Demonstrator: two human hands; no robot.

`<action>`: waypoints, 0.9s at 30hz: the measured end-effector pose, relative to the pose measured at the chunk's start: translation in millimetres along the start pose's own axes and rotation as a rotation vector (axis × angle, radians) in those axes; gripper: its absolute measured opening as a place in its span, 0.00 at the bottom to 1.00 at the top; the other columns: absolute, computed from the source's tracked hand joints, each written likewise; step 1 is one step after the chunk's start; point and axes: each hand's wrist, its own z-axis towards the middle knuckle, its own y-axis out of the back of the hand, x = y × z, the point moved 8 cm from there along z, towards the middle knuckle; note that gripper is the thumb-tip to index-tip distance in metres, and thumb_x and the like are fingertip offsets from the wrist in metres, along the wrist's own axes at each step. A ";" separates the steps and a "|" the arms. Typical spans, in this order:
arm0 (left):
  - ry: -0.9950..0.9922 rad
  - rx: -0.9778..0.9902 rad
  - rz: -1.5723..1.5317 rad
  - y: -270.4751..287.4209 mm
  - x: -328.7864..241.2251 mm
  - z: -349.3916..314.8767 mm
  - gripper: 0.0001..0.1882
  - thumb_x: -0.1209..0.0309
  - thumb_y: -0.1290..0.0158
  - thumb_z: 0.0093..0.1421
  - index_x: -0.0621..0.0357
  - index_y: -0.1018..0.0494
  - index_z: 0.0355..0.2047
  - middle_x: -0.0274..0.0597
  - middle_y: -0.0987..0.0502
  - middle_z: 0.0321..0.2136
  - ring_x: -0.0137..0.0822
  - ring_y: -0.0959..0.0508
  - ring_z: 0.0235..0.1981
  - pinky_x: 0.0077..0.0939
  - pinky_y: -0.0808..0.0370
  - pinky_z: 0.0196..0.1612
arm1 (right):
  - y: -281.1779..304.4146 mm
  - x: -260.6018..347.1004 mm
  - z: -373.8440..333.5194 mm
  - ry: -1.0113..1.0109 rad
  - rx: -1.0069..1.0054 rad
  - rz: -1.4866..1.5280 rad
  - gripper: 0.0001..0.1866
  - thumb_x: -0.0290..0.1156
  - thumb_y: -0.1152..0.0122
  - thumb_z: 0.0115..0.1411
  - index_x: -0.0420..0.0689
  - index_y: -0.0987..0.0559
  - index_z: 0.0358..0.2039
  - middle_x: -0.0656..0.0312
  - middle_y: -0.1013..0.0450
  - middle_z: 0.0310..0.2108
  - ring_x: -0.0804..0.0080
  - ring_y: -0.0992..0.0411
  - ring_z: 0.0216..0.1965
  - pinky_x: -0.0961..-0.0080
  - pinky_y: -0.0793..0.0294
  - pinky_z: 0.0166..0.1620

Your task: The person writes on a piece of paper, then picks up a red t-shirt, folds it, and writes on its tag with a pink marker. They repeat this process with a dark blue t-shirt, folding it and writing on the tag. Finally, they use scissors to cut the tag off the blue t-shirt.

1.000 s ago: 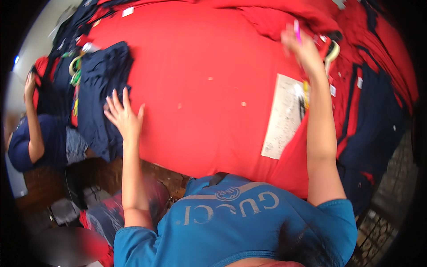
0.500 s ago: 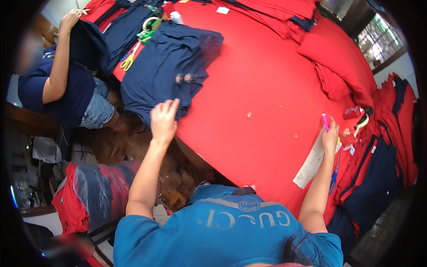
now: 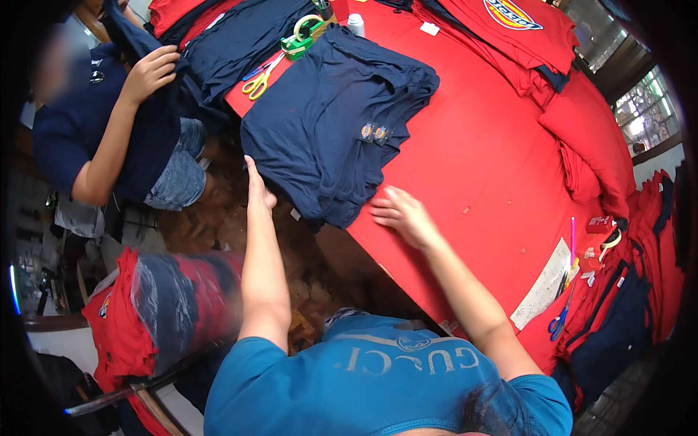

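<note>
A pile of navy shirts [image 3: 327, 109] with small labels lies on the red-covered table [image 3: 472, 167], its near-left part overhanging the edge. My left hand [image 3: 259, 187] is against the pile's left side, fingers straight and nothing held. Close to the pile's near-right corner, my right hand [image 3: 404, 216] reaches over the red cover, palm down with fingers stretched and slightly blurred; whether it touches the cloth I cannot tell. Far to the right, a pink pen [image 3: 573, 243] rests beside a paper sheet [image 3: 542, 283] with markings.
Yellow-handled scissors [image 3: 256, 87] and a green tape dispenser [image 3: 297, 45] lie beyond the pile. At left, a co-worker [image 3: 109, 131] holds dark cloth. A plastic-wrapped bundle of clothes [image 3: 182, 305] stands at lower left. Blue-handled scissors [image 3: 558, 323] and red garments [image 3: 592, 145] lie right.
My right hand has let go of the pink pen and moved left to the navy shirts. My left hand has gone from the pile's near corner to its left side. The view has shifted.
</note>
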 end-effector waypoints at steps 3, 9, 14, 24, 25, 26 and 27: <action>-0.083 -0.148 0.055 13.2 -12.0 32.8 0.63 0.23 0.56 0.48 0.55 0.59 0.71 0.45 0.56 0.71 0.46 0.56 0.71 0.50 0.58 0.69 | -78.8 15.5 45.3 0.415 -0.187 -0.066 0.53 0.48 0.31 0.54 0.36 0.54 0.67 0.48 0.45 0.65 0.58 0.46 0.66 0.65 0.47 0.66; -0.204 -0.253 -0.130 31.4 -37.2 19.2 0.26 0.65 0.42 0.59 0.71 0.31 0.52 0.52 0.25 0.50 0.47 0.21 0.46 0.46 0.25 0.53 | -66.9 21.7 70.6 0.434 -0.197 0.151 0.38 0.19 0.37 0.48 0.38 0.42 0.59 0.51 0.33 0.54 0.60 0.30 0.53 0.65 0.29 0.57; -0.269 0.035 -0.065 -94.6 -19.5 -123.7 0.30 0.65 0.43 0.61 0.58 0.44 0.59 0.47 0.31 0.53 0.44 0.26 0.51 0.47 0.23 0.49 | 27.1 48.6 22.0 0.134 -0.172 0.456 0.18 0.34 0.54 0.61 0.38 0.28 0.48 0.54 0.26 0.41 0.60 0.25 0.43 0.58 0.26 0.53; -0.311 0.209 0.518 -149.8 121.9 -276.7 0.27 0.75 0.42 0.58 0.69 0.41 0.54 0.53 0.26 0.46 0.40 0.22 0.45 0.31 0.25 0.49 | 231.5 156.7 -70.3 0.240 -0.161 -0.383 0.25 0.37 0.44 0.61 0.37 0.31 0.56 0.51 0.26 0.46 0.63 0.25 0.42 0.67 0.26 0.49; -0.296 0.196 0.593 -141.9 129.8 -270.5 0.26 0.76 0.41 0.58 0.69 0.39 0.53 0.53 0.26 0.46 0.40 0.22 0.46 0.30 0.25 0.49 | 240.7 153.6 -83.0 0.314 -0.296 -0.624 0.26 0.38 0.44 0.61 0.36 0.31 0.56 0.51 0.26 0.46 0.63 0.25 0.42 0.68 0.26 0.49; -0.320 0.069 0.654 -131.1 131.6 -268.4 0.21 0.74 0.41 0.57 0.71 0.34 0.47 0.60 0.24 0.44 0.39 0.22 0.46 0.28 0.26 0.49 | 245.9 152.2 -92.9 0.391 -0.427 -0.868 0.27 0.40 0.43 0.61 0.36 0.31 0.56 0.51 0.27 0.46 0.64 0.25 0.41 0.69 0.26 0.48; -0.451 -0.028 0.768 -126.4 128.1 -272.9 0.21 0.72 0.39 0.56 0.72 0.32 0.45 0.65 0.24 0.43 0.44 0.21 0.46 0.33 0.26 0.50 | 248.7 150.9 -105.9 0.469 -0.560 -1.112 0.27 0.41 0.42 0.61 0.36 0.31 0.55 0.51 0.27 0.46 0.64 0.25 0.41 0.70 0.26 0.47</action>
